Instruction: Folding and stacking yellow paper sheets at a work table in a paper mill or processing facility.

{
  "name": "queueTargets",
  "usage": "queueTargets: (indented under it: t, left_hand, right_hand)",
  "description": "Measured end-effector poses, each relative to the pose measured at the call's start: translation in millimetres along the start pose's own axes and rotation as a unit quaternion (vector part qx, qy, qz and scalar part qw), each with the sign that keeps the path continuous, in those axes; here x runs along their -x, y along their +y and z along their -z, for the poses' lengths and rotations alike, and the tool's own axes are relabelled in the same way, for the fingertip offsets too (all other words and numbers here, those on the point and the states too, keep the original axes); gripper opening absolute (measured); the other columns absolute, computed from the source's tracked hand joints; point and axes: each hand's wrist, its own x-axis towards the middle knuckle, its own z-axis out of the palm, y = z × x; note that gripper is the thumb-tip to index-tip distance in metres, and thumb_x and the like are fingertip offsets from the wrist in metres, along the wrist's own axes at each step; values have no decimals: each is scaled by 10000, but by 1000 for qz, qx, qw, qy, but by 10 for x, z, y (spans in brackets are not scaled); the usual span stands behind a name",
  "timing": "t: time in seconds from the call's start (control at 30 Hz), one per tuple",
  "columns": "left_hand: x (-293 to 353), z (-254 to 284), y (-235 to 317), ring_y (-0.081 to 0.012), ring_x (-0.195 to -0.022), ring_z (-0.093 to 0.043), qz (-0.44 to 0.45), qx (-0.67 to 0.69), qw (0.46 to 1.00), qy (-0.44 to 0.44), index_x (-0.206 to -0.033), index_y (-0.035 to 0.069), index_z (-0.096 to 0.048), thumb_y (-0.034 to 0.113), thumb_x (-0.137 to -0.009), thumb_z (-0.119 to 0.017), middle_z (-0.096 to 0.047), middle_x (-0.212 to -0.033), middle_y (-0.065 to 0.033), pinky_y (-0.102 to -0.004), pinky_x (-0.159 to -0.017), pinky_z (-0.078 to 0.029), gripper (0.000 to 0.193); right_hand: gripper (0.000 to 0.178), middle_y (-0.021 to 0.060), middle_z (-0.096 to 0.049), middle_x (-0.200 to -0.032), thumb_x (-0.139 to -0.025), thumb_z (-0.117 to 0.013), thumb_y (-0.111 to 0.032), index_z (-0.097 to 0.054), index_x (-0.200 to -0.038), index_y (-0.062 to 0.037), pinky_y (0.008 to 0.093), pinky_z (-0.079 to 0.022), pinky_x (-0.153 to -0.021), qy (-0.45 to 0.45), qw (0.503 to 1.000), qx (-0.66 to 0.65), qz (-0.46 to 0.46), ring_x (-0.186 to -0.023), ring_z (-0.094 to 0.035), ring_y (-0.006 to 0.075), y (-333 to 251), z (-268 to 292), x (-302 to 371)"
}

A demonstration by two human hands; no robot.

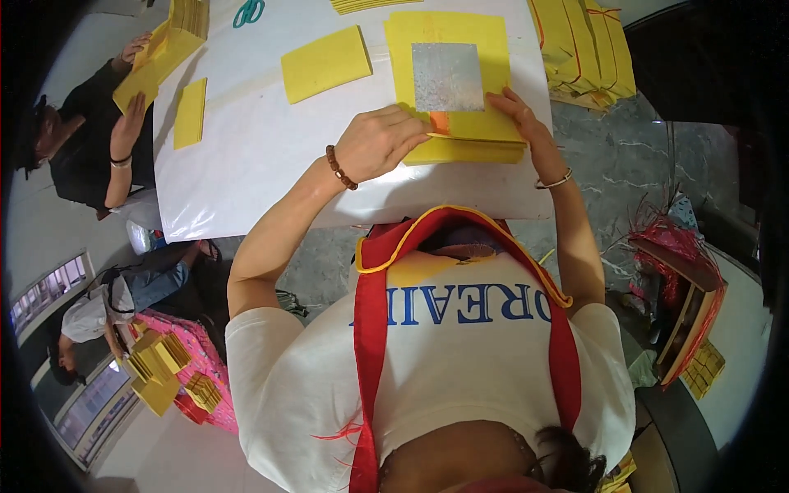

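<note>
A stack of yellow paper sheets (pixel 493 41) lies in front of me on the white table. On its top sheet sits a silver foil square (pixel 448 76), with a small orange patch (pixel 440 122) just below it. The near part of the stack looks folded over in layers. My left hand (pixel 382 140) is closed at the stack's near left edge, pinching the yellow paper between thumb and fingers. My right hand (pixel 528 131) lies along the right edge, its fingers stretched out and touching the paper.
A folded yellow bundle (pixel 326 64), a narrower one (pixel 190 113) and green-handled scissors (pixel 248 12) lie on the table (pixel 246 177). Tied yellow bundles (pixel 579 53) stand beyond its right edge. At the left, another person (pixel 103 140) handles yellow paper; one more (pixel 94 312) works farther back.
</note>
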Motion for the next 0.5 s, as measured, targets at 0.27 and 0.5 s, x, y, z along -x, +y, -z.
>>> queueTargets:
  t: [0.27, 0.5]
  left_hand:
    - [-35, 7, -23, -267, -713, -584, 85, 46, 995, -34, -913, 28, -614, 150, -835, -549, -612, -783, -109, -342, -625, -478, 159]
    - [-41, 2, -3, -254, -724, -593, 65, 84, 994, 26, -944, 67, -632, 133, -823, -568, -626, -813, -97, -323, -632, -482, 152]
  right_hand:
    - [536, 69, -440, -1316, -941, -265, -451, -503, -1233, -70, 366, -171, -1077, 7, 1000, -18, -16, -1332, -205, 240, -19, -7, 2]
    - [512, 45, -403, -1353, -807, -547, -284, -459, -1279, -104, 394, -148, -1088, -48, 996, 11, 71, -1356, -141, 244, 38, 48, 50]
